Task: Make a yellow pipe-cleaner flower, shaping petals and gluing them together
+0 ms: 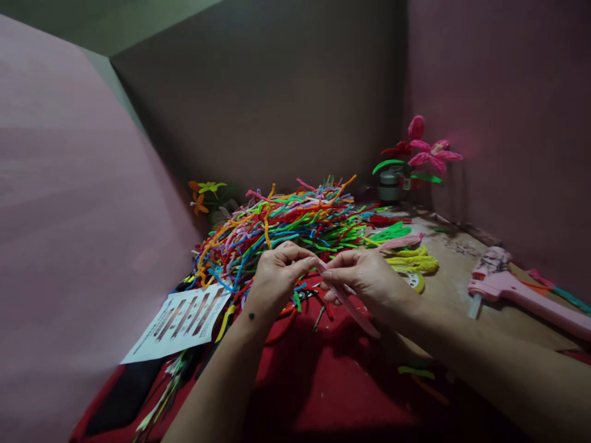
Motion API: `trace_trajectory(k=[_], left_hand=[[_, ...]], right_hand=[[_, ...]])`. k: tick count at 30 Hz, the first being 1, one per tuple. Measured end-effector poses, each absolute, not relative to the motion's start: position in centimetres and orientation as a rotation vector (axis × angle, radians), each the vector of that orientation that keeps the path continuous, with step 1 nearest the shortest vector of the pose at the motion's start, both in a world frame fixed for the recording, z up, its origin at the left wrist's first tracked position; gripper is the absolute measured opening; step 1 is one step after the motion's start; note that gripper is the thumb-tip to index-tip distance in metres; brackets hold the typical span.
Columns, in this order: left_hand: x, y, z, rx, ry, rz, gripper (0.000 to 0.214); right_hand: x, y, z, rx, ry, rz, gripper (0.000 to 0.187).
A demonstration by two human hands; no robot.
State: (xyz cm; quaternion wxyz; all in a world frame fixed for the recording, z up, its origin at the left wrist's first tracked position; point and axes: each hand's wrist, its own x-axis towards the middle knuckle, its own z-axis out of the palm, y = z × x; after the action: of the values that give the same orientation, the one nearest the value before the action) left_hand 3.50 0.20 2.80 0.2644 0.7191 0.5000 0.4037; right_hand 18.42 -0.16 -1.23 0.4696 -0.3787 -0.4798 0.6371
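Between my two hands is a pale pink pipe cleaner strip (pixel 357 317), its free end hanging down to the right over the red cloth. My left hand (pixel 281 271) pinches the upper end with thumb and forefinger. Close beside it, my right hand (pixel 364 280) grips the same strip a little lower, fingers curled around it. Right behind the hands rises a big heap of many-coloured pipe cleaners (pixel 277 224). Pliers with orange handles (pixel 282 329) lie below the hands, partly hidden by the left wrist.
A pink glue gun (pixel 517 292) lies at the right on a tan board (pixel 455 274). Yellow (pixel 415 263) and green bundles (pixel 392 232) sit beside the heap. Pink flowers (pixel 431 154) stand at the back right. On the left are a printed sheet (pixel 178 323) and a black flat object (pixel 122 394).
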Motion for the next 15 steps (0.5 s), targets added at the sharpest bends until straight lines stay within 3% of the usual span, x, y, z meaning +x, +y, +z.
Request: trace_trajectory(k=[15], left_hand=[[3.3,1.1,1.6,1.214,0.884,0.942,0.011]], right_hand=[[18.1,0.0,-2.0,-0.830,-1.195,1.512,0.013]])
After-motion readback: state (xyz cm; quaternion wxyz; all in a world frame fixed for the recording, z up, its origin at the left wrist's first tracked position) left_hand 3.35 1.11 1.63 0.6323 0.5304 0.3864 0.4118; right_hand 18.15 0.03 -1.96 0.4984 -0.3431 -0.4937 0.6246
